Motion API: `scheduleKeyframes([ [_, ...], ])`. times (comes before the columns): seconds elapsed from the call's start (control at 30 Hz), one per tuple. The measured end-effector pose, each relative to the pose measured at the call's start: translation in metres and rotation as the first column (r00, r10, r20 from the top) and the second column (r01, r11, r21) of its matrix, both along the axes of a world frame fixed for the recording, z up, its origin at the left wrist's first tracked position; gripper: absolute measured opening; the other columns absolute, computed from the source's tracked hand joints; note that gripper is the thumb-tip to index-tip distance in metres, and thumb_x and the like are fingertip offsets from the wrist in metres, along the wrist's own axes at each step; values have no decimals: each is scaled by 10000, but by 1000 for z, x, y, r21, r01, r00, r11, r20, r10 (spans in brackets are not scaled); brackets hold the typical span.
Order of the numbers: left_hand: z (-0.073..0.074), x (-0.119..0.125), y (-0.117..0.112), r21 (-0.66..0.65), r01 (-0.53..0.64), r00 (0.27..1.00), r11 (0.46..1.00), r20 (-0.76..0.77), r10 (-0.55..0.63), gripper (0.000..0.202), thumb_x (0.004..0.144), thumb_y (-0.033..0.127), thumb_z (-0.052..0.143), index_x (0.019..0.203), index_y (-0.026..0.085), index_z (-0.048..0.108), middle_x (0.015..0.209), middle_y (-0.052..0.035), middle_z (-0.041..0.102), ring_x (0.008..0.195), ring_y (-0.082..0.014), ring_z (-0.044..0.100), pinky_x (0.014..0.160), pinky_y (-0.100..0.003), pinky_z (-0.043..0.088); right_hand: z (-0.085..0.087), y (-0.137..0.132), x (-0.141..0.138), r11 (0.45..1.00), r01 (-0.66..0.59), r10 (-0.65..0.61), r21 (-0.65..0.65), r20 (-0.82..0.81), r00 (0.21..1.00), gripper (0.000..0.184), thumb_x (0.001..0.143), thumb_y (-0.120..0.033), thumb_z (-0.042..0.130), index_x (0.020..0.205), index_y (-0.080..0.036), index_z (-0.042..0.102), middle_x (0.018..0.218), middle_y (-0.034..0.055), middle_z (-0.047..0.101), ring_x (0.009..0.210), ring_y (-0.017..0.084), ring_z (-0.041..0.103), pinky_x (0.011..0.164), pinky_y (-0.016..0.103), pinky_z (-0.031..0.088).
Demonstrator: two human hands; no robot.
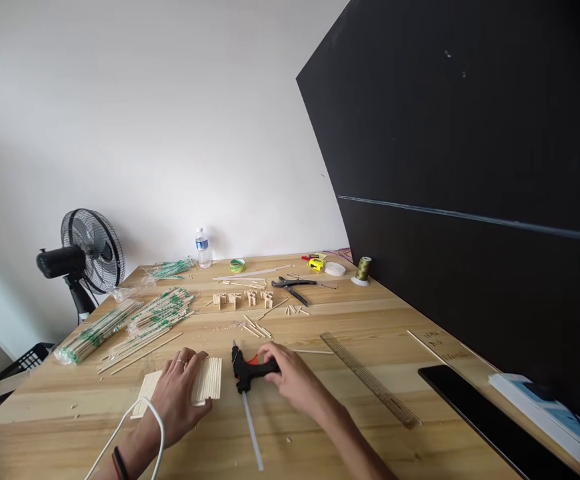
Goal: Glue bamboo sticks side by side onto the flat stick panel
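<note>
My left hand [177, 393] grips a flat panel of pale wooden sticks [209, 380] laid side by side, its thumb at the near edge and its fingers over the top. To the right of the panel, my right hand [290, 373] is closed around the handle of a black glue gun [243, 368] with a red trigger. The gun lies on its side at table level, its nozzle pointing away from me. A long translucent glue stick [253, 433] sticks out of its back end. A white cable [159, 420] loops across my left wrist.
Bundles of green-wrapped sticks [103, 330] lie on the left of the wooden table. Small stick pieces [235, 301], pliers [295, 287] and a water bottle [203, 250] are farther back. To the right are a ruler [370, 380], a phone-like black slab [470, 413] and a thread spool [363, 270].
</note>
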State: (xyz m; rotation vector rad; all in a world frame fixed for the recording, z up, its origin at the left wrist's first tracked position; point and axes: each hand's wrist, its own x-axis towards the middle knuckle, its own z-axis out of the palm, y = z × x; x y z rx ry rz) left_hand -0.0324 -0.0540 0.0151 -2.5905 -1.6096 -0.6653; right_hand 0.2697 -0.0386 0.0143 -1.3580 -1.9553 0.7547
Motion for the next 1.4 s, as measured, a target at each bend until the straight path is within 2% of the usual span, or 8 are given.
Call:
scheduleKeyframes([
  [0.27, -17, 48, -1, -133, 98, 993, 986, -45, -105, 524, 796, 454, 823, 1224, 229, 619, 1227, -117, 649, 1116, -365, 642, 967, -518, 502, -2, 9, 82, 986, 159, -156, 57, -43, 987, 270, 776, -129, 681, 988, -249, 564, 1071, 43, 721, 1032, 245, 690, 947, 388, 513],
  [0.4, -28, 53, 2, -157, 166, 984, 974, -43, -174, 769, 681, 762, 846, 1180, 216, 634, 1181, -118, 667, 1066, -365, 661, 943, -509, 509, -17, 12, 92, 979, 192, -191, 69, -23, 981, 290, 756, -127, 693, 1001, -241, 589, 1033, 48, 737, 1000, 250, 710, 926, 401, 537],
  [0.53, -32, 44, 4, -167, 230, 971, 959, -33, -239, 866, 705, 856, 760, 1241, 190, 625, 1233, -156, 664, 1132, -385, 650, 977, -534, 522, -22, 11, 94, 984, 162, -163, 74, 12, 987, 367, 750, -93, 725, 1076, -231, 629, 1005, 54, 746, 983, 253, 729, 907, 405, 558],
  [0.67, -29, 31, 5, -191, 311, 948, 931, -7, -318, 810, 821, 795, 711, 1354, 196, 597, 1353, -173, 637, 1234, -378, 627, 1044, -548, 531, -9, 6, 86, 985, 128, -133, 118, 36, 990, 264, 837, -103, 705, 1059, -225, 629, 1050, 77, 741, 1014, 264, 713, 918, 422, 541],
  [0.8, -19, 25, 10, -180, 492, 870, 852, 79, -486, 468, 998, 556, 656, 1360, 261, 618, 1429, -137, 633, 1308, -311, 620, 1081, -471, 553, 8, -7, 54, 984, 50, -62, 170, 62, 996, 148, 999, -133, 575, 893, -234, 596, 941, 44, 717, 874, 215, 685, 810, 353, 523],
  [1.03, -1, 36, 15, -156, 708, 704, 688, 233, -671, 360, 962, 310, 729, 1306, 228, 659, 1276, -149, 743, 1219, -330, 698, 1027, -471, 621, 0, -24, 2, 971, -157, 124, 182, 179, 976, 297, 855, -165, 866, 870, -222, 575, 908, 11, 692, 856, 208, 668, 821, 338, 538],
  [1.17, -2, 42, 18, -128, 722, 684, 680, 287, -671, 256, 943, 241, 720, 1192, 187, 706, 1164, -142, 783, 1142, -327, 733, 947, -452, 655, -6, -31, -8, 947, -253, 172, 199, 353, 920, 472, 720, -323, 987, 913, -220, 569, 927, 30, 675, 881, 261, 660, 816, 407, 571],
  [1.4, -9, 45, 20, -124, 720, 691, 683, 218, -689, 253, 1000, 239, 658, 1227, 134, 702, 1164, -152, 798, 1190, -299, 729, 1017, -462, 605, -19, -42, -17, 953, -240, 186, 185, 270, 945, 434, 760, -96, 878, 967, -238, 524, 895, 14, 672, 807, 237, 668, 752, 390, 593],
])
